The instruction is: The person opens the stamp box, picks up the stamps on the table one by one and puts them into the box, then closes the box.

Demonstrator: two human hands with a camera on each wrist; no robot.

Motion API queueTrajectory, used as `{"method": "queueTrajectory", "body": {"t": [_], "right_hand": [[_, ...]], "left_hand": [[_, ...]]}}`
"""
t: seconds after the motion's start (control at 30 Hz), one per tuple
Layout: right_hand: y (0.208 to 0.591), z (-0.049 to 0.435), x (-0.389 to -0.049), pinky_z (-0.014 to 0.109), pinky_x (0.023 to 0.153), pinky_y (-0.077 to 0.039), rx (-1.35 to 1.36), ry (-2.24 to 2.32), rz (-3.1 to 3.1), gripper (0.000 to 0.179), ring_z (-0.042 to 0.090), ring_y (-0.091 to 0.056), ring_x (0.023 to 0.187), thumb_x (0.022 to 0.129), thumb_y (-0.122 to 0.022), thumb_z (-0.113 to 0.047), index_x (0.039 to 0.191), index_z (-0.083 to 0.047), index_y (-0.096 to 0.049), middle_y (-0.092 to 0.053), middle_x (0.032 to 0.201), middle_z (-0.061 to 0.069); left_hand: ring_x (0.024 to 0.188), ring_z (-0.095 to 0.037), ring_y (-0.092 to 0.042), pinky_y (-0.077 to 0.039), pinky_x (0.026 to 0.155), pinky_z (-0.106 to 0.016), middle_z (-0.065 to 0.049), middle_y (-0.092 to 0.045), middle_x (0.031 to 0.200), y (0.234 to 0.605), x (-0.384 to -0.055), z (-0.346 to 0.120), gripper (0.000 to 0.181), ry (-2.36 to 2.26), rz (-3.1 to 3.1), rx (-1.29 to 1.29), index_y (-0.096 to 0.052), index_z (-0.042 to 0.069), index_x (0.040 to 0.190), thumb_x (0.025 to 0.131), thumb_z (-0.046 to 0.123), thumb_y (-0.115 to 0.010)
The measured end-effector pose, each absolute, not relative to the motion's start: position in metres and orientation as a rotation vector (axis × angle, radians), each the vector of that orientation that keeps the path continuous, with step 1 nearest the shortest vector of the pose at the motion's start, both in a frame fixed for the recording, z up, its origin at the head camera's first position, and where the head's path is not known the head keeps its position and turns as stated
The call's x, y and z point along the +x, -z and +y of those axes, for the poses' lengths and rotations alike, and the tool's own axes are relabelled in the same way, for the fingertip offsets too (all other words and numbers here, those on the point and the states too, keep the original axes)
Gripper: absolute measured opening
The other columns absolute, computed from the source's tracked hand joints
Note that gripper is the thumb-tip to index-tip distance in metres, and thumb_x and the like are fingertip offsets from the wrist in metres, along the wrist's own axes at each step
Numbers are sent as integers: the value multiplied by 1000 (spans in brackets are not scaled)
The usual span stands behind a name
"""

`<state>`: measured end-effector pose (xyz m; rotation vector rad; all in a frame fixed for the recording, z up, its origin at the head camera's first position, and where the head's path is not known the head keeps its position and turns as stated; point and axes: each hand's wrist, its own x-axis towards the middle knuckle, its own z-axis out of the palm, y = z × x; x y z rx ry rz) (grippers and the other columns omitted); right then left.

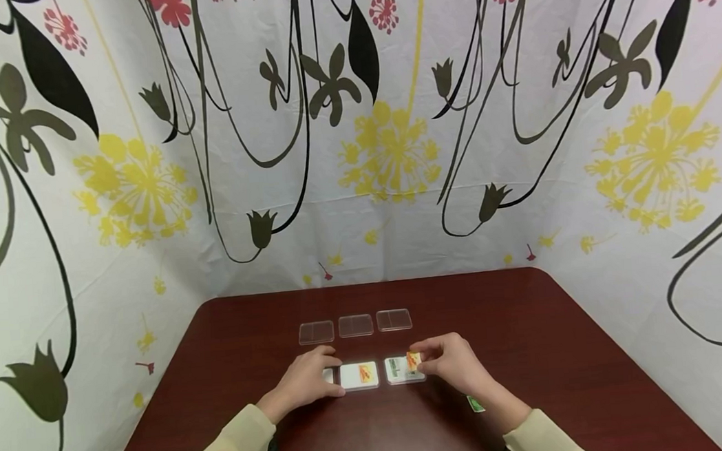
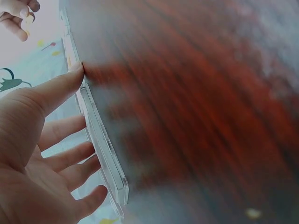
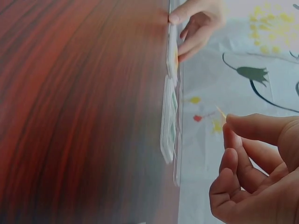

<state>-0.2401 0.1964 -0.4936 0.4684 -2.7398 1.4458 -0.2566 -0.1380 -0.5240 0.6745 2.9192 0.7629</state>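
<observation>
My right hand (image 1: 453,363) pinches a small orange-and-yellow card (image 1: 413,360) between thumb and fingertips, above the right end of a clear case (image 1: 401,380). Green-and-white printing shows on that case's left part. In the right wrist view the card (image 3: 221,113) is seen edge-on, apart from the case. My left hand (image 1: 305,379) spreads over the left case (image 1: 329,376), mostly hiding it. Its thumb (image 2: 63,88) touches the near edge around where the left and middle cases meet, with the fingers loosely extended. The white middle case (image 1: 349,378) bears an orange card (image 1: 367,373) at its right.
Behind the cases, a clear left tray (image 1: 316,332), middle tray (image 1: 355,325) and right tray (image 1: 394,319) lie in a row. A small green card (image 1: 475,404) lies beside my right forearm. Patterned cloth (image 1: 362,246) hangs behind the dark red table (image 1: 496,300).
</observation>
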Motion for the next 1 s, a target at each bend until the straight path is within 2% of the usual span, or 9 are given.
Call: {"method": "queueTrajectory", "body": {"t": [0.2, 0.5, 1.0], "right_hand": [[496, 176, -243, 28, 58, -49, 498, -1480, -2712, 28, 14, -62, 69, 77, -84, -5, 104, -14, -80, -70, 76, -4], [499, 147, -249, 26, 58, -50, 546, -1507, -2693, 30, 12, -60, 66, 76, -84, -3, 105, -9, -80, -69, 74, -4], [509, 98, -259, 26, 56, -50, 559, -1406, -2739, 26, 7, -62, 65, 70, -87, -4, 94, -11, -82, -68, 70, -9]], "left_hand": [[123, -35, -55, -47, 97, -55, -11, -56, 139, 524, -257, -138, 57, -756, 2914, 668, -74, 14, 123, 78, 46, -86], [123, -35, -56, -47, 96, -56, -12, -57, 138, 523, -258, -138, 54, -761, 2910, 661, -76, 15, 120, 77, 45, -87], [121, -34, -57, -48, 94, -55, -11, -58, 137, 524, -260, -136, 55, -754, 2897, 643, -76, 13, 119, 77, 46, -87]]}}
